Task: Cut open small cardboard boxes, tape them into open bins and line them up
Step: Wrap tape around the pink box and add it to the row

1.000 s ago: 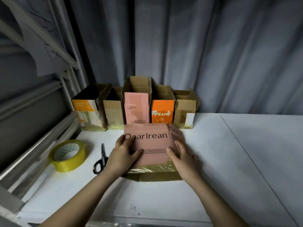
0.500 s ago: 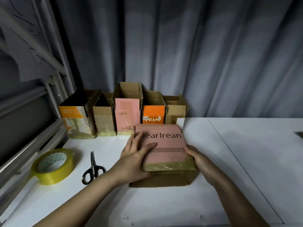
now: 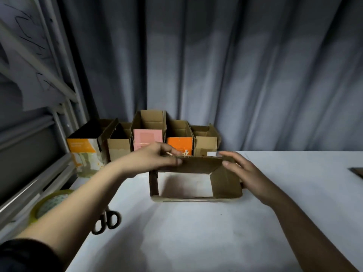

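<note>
While the left hand [image 3: 157, 156] pinched the top edge of the open cardboard box [image 3: 196, 179] and the right hand [image 3: 243, 171] steadied its side with loose fingers, five open bins [image 3: 146, 134] lined the white surface [image 3: 196, 232] behind; what they held stayed unseen.

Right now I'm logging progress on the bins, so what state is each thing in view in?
Cardboard box: open toward the camera, standing on the table.
Left hand: grips the box's top edge.
Right hand: fingers straight against the box's right side.
Five bins: upright, tops open, lined up along the curtain.
Scissors: lying on the table, untouched.
Tape roll: lying flat, untouched.
</note>
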